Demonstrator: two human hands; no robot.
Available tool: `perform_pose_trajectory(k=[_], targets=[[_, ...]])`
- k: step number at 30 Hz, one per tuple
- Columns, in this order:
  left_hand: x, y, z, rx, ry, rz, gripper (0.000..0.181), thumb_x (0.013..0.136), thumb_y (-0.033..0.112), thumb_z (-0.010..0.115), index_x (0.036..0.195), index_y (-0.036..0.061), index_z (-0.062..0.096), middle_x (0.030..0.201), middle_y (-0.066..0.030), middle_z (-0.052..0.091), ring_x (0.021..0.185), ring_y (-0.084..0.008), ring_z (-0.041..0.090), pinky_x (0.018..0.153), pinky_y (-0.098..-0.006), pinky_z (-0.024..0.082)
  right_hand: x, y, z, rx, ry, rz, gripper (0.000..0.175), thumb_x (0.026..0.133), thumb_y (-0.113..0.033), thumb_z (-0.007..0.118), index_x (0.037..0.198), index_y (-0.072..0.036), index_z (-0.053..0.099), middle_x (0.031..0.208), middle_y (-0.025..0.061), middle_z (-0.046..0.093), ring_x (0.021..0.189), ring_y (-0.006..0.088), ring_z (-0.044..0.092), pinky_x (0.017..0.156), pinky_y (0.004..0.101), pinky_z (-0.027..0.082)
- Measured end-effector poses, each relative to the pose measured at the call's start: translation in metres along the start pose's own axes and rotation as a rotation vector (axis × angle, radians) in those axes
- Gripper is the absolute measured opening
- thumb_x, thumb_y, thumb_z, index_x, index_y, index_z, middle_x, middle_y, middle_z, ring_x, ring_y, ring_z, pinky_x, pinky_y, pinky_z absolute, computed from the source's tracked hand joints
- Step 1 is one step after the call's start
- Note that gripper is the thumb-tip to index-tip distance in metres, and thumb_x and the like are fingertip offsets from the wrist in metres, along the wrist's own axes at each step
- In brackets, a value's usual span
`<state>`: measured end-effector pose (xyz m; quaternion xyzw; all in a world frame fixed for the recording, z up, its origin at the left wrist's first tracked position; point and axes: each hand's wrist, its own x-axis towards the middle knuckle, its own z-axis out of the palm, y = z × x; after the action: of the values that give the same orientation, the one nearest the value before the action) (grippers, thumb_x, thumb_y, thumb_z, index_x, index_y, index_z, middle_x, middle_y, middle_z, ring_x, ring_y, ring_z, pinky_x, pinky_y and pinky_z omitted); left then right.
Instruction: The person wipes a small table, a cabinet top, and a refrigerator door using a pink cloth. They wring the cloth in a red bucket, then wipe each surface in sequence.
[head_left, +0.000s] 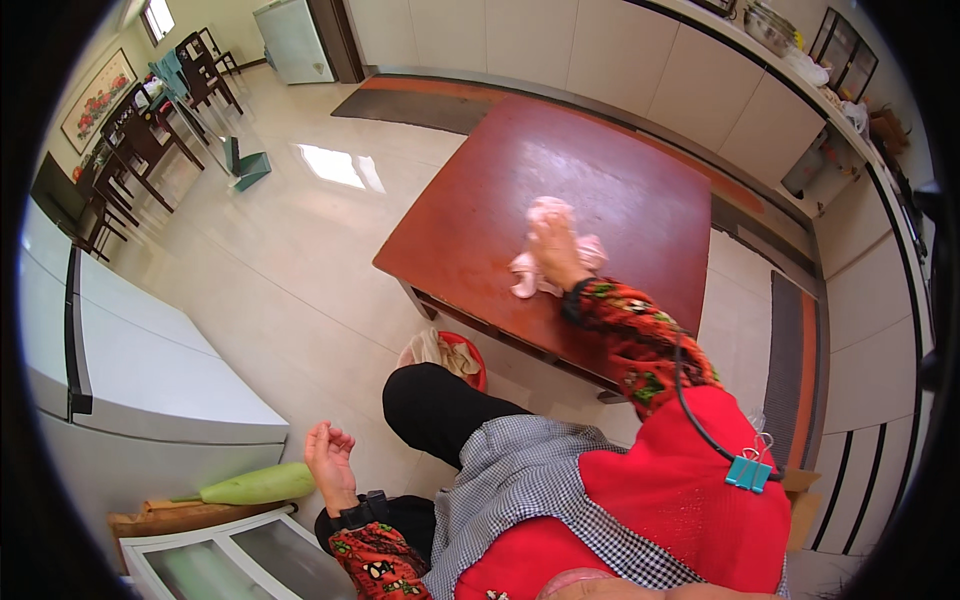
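Note:
My right hand (555, 244) presses down on a crumpled pink cloth (526, 276) on a reddish-brown wooden table (465, 217). Parts of the cloth stick out on both sides of the hand and beyond the fingertips. The sleeve on that arm is patterned red, black and green. Away from the table, at the lower left, my left hand (331, 459) is raised with its fingers loosely curled and nothing in it. A long green gourd (259, 484) lies close beside it, on the left.
A red basin (471, 360) with light cloths stands on the floor by the table's near edge. White cabinets (525, 37) line the far side. A green dustpan (253, 171) and dark wooden chairs (142, 142) are at the upper left. A refrigerator-like white cabinet (150, 337) stands left.

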<state>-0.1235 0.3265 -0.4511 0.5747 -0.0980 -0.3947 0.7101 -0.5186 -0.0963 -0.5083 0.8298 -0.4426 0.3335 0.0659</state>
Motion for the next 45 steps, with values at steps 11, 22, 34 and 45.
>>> perform_pose_trajectory(k=[11, 22, 34, 45], targets=[[0.000, -0.006, -0.002, 0.049, 0.053, -0.027, 0.021, 0.100, 0.022, 0.063, 0.110, 0.0046, 0.060, 0.087, -0.0049, 0.064, 0.075, -0.0163, 0.063, 0.072, -0.0326, 0.056, -0.084, -0.037, -0.071, 0.065, -0.268, -0.349, 0.054, 0.090, -0.027, 0.063, 0.140, -0.010, 0.054, 0.138, 0.0220, 0.052, 0.137, 0.0406, 0.043, 0.116, 0.0535, 0.031], [-0.003, -0.007, 0.008, 0.049, 0.005, -0.002, 0.018, 0.100, 0.022, 0.064, 0.107, 0.0064, 0.061, 0.086, -0.0047, 0.064, 0.074, -0.0162, 0.064, 0.071, -0.0324, 0.057, 0.015, 0.018, 0.013, -0.085, 0.042, 0.022, 0.040, 0.087, -0.023, 0.060, 0.122, -0.003, 0.059, 0.116, 0.0225, 0.056, 0.114, 0.0416, 0.049, 0.107, 0.0591, 0.033], [0.017, -0.022, 0.007, 0.119, -0.017, -0.049, 0.019, 0.099, 0.024, 0.064, 0.106, 0.0064, 0.061, 0.084, -0.0037, 0.064, 0.072, -0.0158, 0.063, 0.070, -0.0317, 0.056, -0.100, -0.040, -0.109, -0.031, -0.315, -0.349, 0.053, 0.093, -0.035, 0.064, 0.141, -0.013, 0.054, 0.148, 0.0149, 0.049, 0.143, 0.0367, 0.038, 0.119, 0.0508, 0.028], [-0.005, 0.009, 0.052, 0.183, -0.110, 0.062, 0.018, 0.099, 0.021, 0.065, 0.109, 0.0059, 0.062, 0.087, -0.0035, 0.065, 0.075, -0.0151, 0.063, 0.073, -0.0309, 0.056, -0.081, 0.028, -0.168, 0.339, -0.333, 0.780, 0.034, 0.088, -0.028, 0.070, 0.108, -0.001, 0.071, 0.102, 0.0185, 0.072, 0.094, 0.0341, 0.069, 0.084, 0.0419, 0.054]])
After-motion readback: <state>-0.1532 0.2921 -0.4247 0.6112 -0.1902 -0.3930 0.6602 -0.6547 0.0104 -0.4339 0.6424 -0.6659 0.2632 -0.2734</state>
